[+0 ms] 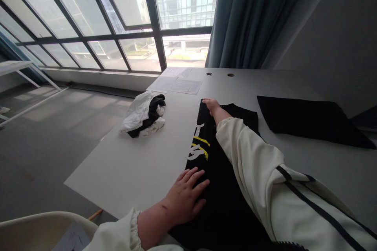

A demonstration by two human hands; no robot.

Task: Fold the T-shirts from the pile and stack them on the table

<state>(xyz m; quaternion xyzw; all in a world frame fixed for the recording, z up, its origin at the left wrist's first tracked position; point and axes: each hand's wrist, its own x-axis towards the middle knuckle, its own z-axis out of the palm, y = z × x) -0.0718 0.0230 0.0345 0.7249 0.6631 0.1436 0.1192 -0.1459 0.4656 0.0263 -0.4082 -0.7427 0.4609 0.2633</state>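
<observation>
A black T-shirt (226,188) with a white and yellow print lies on the white table in front of me, its left side folded over into a long straight edge. My left hand (188,194) rests flat on the near part of that edge, fingers spread. Farther away, my right hand (211,106) has its fingers closed on the far left corner of the T-shirt. My right sleeve crosses over the cloth and hides part of it. The near end of the T-shirt runs out at the bottom of the view.
Left on the table (141,180) is a crumpled white and black garment pile (143,115). Papers (185,85) lie at the far edge. To the right is a folded black cloth (309,119). A pale chair (50,223) stands at the lower left.
</observation>
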